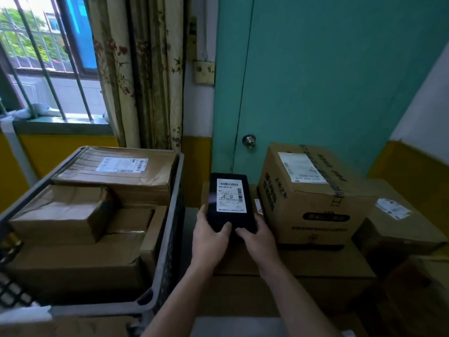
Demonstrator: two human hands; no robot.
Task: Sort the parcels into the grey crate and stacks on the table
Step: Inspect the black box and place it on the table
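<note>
Gripping the near end of a black parcel [230, 218], both hands meet in the middle of the view: the left hand [210, 235] wraps the parcel's left edge with its thumb pressed on the top face, and the right hand [258, 237] clasps the right corner, thumb on top beside the other. How the fingers lie beneath cannot be told. The parcel lies flat, its white label up, long side pointing away from the person

It hangs over the narrow dark gap between the grey crate [170, 229] on the left and the cardboard stacks on the right. Its left edge is just beside the crate's right wall; its right edge is near the large printed carton [313, 198], which stands on a wide flat carton [315, 261]. A bare strip of that flat carton's top shows in front of the large one, under the right wrist

The crate is packed with brown boxes: a long labelled box [116, 171] at the far end, its top about level with the rim, a small taped box [60, 212] on the near left, and a broad box [80, 266] below it. Only thin slots show between them

Further right a lower carton [398, 222] with a crumpled label sits against the large one. Behind stand a teal door [328, 69], its knob [249, 140] and a flowered curtain [145, 69]
</note>
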